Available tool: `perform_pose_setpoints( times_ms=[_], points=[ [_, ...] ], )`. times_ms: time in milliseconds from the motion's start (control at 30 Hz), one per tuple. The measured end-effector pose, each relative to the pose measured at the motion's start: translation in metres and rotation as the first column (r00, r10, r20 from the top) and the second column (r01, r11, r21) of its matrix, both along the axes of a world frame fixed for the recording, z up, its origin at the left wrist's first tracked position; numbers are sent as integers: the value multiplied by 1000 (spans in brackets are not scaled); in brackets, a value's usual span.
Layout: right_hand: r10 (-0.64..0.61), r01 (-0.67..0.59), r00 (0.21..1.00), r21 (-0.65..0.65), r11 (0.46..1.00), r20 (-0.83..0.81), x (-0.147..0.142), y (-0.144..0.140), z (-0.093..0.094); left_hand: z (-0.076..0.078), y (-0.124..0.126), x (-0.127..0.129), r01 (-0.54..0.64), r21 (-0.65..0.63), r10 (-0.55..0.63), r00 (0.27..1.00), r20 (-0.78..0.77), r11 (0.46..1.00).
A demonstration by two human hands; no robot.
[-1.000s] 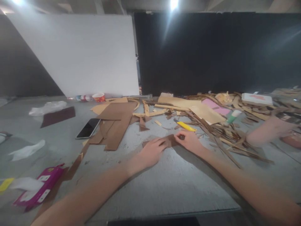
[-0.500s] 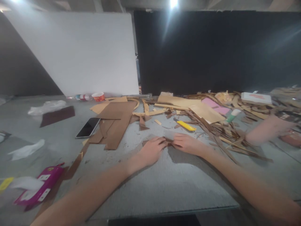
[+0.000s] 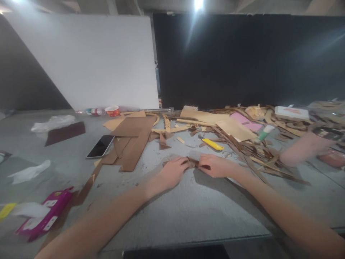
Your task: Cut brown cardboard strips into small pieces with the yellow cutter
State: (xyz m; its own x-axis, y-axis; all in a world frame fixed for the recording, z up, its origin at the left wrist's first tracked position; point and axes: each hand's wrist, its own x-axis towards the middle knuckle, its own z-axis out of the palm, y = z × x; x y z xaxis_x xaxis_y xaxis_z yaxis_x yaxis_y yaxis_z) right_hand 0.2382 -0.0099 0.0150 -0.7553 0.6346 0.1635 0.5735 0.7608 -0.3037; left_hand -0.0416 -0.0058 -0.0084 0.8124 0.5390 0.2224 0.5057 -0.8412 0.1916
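Left hand (image 3: 174,172) and right hand (image 3: 215,165) pinch 1 creased brown cardboard scrap (image 3: 193,163) on rough grey table (image 3: 194,208).

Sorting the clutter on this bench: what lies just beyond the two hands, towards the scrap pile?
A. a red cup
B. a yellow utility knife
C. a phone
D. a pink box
B: the yellow utility knife lies just past the right hand, nearer than anything else listed.

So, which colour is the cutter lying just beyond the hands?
Yellow; the cutter shows best in the head view, the only one here.
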Motion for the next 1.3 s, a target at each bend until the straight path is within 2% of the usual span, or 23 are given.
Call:
perform_pose_setpoints(
  times_ms=[100, 267, 433, 667, 733, 800, 867, 933, 1000, 1167, 1300],
  points=[
    [-4, 4, 1000, -28, 1000, 8, 1, -1, 3, 0, 1, 0, 3, 13, -3, 1000, -13, 1000],
    [-28, 28, 1000, -43, 999, -4, 1, 0, 2, 6, -3, 1, 73, 13, -73, 997, 3, 997],
    [-39, 41, 999, -72, 997, 21, 1, 1, 1, 14, -9, 2, 65, 43, -64, 998, -13, 997],
    [-45, 49, 998, -95, 994, 44, -2, -1, 6, 8, -5, -1, 228, 96, -236, 968, 90, 969],
    [-46, 50, 998, -95, 994, 53, -3, -1, 8, 5, -4, 0, 164, 69, -172, 977, 129, 984],
    [-43, 49, 997, -90, 995, 60, -3, -2, 7, 2, -2, 1, 46, 21, -49, 986, 159, 999],
    [-45, 50, 997, -78, 996, 70, -2, -2, 6, 1, -1, 3, -55, -46, 62, 984, 165, 997],
    [-55, 60, 995, -62, 996, 78, -2, -2, 5, 1, 0, 4, -105, -101, 120, 982, 144, 989],
    [-57, 61, 995, -48, 997, 83, -2, -2, 3, 1, 0, 4, -111, -113, 124, 986, 115, 987],
    [-18, 21, 996, -32, 999, 91, -1, -2, 3, 1, 0, 4, -93, -20, 94, 995, 39, 995],
    [-19, 19, 995, 3, 1000, 97, -2, -4, 4, -2, 2, 5, -123, 12, 124, 992, -24, 992]
  ],
)
